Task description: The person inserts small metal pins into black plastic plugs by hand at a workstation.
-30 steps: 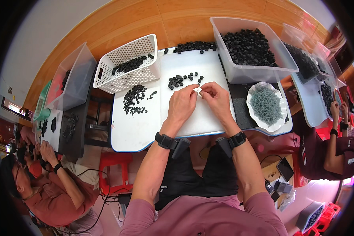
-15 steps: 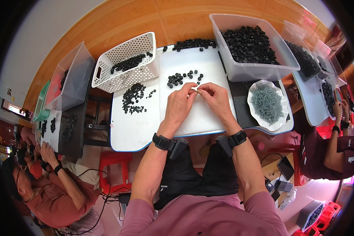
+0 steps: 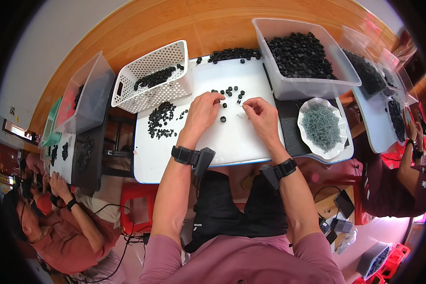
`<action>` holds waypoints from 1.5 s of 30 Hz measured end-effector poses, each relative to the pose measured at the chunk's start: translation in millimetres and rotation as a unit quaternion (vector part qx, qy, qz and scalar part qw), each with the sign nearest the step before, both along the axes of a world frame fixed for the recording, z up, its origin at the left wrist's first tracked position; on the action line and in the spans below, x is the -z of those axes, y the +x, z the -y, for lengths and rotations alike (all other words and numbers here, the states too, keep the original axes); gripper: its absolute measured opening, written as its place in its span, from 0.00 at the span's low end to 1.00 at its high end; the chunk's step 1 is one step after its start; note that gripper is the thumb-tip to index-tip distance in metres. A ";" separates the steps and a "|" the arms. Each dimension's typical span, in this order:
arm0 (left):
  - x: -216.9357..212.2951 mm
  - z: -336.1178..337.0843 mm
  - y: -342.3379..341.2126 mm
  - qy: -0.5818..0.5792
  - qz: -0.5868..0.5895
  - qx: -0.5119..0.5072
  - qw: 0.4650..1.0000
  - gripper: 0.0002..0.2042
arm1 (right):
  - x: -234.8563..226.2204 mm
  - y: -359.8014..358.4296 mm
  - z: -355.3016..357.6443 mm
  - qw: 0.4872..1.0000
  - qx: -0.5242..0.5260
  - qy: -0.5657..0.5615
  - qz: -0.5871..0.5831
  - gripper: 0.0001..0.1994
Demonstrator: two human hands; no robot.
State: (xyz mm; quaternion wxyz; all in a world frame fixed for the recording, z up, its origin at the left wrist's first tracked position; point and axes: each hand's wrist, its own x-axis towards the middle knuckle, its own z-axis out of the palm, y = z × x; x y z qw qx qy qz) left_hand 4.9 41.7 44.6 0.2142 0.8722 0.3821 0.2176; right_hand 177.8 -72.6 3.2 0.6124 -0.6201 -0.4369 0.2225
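My left hand (image 3: 203, 113) is over the white tabletop (image 3: 213, 146), its curled fingertips at the small black cylindrical pieces (image 3: 229, 89). What its fingers pinch, if anything, is hidden. To the right, my right hand (image 3: 262, 116) has thumb and forefinger pinched together, with a thin pale strip (image 3: 240, 115) showing at the tips. A single round black piece (image 3: 223, 119) lies between the hands. Another small black piece (image 3: 239, 101) is near my right fingertips.
Smaller black parts (image 3: 161, 118) lie heaped at left, below a white perforated basket (image 3: 151, 97). A clear bin (image 3: 312, 87) of black pieces stands at back right. Grey-green strips fill a white scalloped plate (image 3: 332, 150). More black pieces (image 3: 234, 54) line the back edge. Co-workers sit either side.
My hands have parted; the left shifted left over the black pieces, the right slightly right. A round black piece now lies on the table between them.
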 end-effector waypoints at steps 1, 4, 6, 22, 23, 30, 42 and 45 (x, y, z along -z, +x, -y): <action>1.0 -1.9 -0.5 0.002 0.006 -0.002 1.000 0.13 | -0.1 0.0 0.0 1.000 0.001 0.000 0.000 0.05; 5.0 -1.0 -3.5 -0.011 0.024 -0.013 1.000 0.14 | 0.4 -0.4 -0.2 1.000 -0.001 -0.004 0.001 0.06; 6.1 0.4 -1.3 -0.018 0.002 -0.013 1.000 0.14 | 0.6 0.3 -1.5 1.000 -0.002 -0.004 0.008 0.06; 12.8 59.7 3.3 -0.196 0.222 -0.039 0.954 0.10 | -0.5 -0.9 5.0 0.998 -0.027 0.037 -0.037 0.04; 17.3 62.4 5.3 -0.196 0.220 -0.040 0.955 0.10 | -1.2 -0.9 6.1 0.998 -0.028 0.036 -0.038 0.04; 27.8 70.2 12.7 -0.302 0.313 -0.032 0.900 0.10 | 8.1 -0.9 3.9 0.990 -0.094 0.067 -0.081 0.04; 42.2 69.5 13.8 -0.219 0.309 -0.050 0.924 0.12 | 0.4 -2.0 5.5 0.996 -0.081 0.035 -0.017 0.05; 44.6 68.9 13.0 -0.212 0.314 -0.047 0.924 0.12 | 0.5 -2.4 5.8 0.996 -0.079 0.035 0.008 0.05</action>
